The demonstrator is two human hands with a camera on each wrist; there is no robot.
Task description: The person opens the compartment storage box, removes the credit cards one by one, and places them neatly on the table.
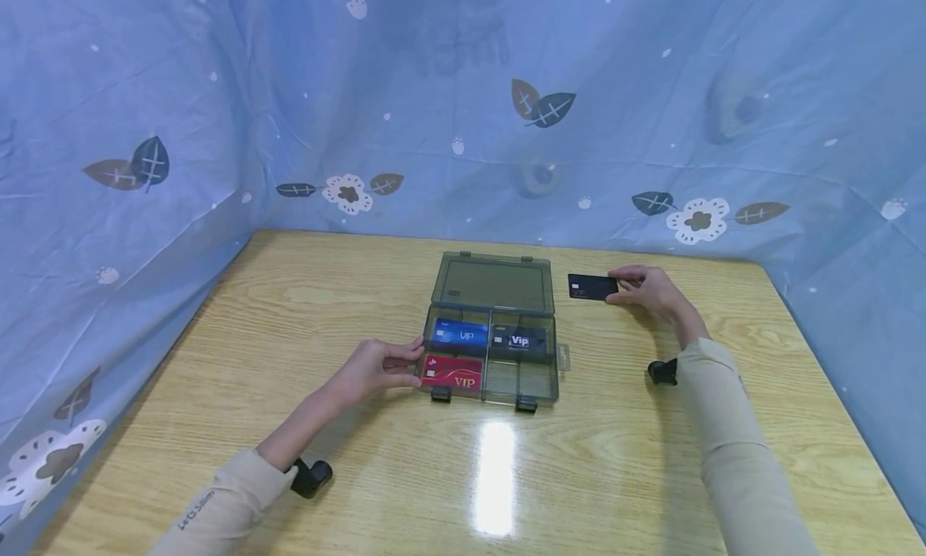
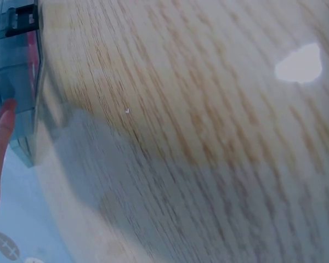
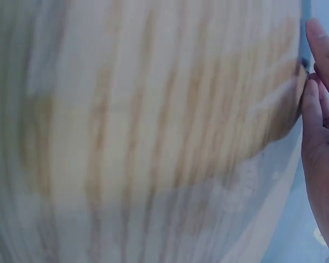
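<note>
In the head view a black VIP card (image 1: 589, 288) is pinched by its right end between the thumb and fingers of my right hand (image 1: 647, 288), to the right of a plastic box. That transparent grey box (image 1: 539, 394) lies with its lid (image 1: 495, 283) folded back. A blue VIP card (image 1: 460, 333) fills its back left compartment, a dark Vip card (image 1: 518, 341) the back right, and a red VIP card (image 1: 452, 372) the front left; the front right one is bare. Against the box's left side rest the extended fingers and thumb of my left hand (image 1: 372, 371).
The box stands on a wood-grain table (image 1: 347, 476), with two black latches (image 1: 526, 404) along its front edge. Patterned blue cloth (image 1: 463, 122) hangs behind the table and on both sides. A black device sits at each wrist.
</note>
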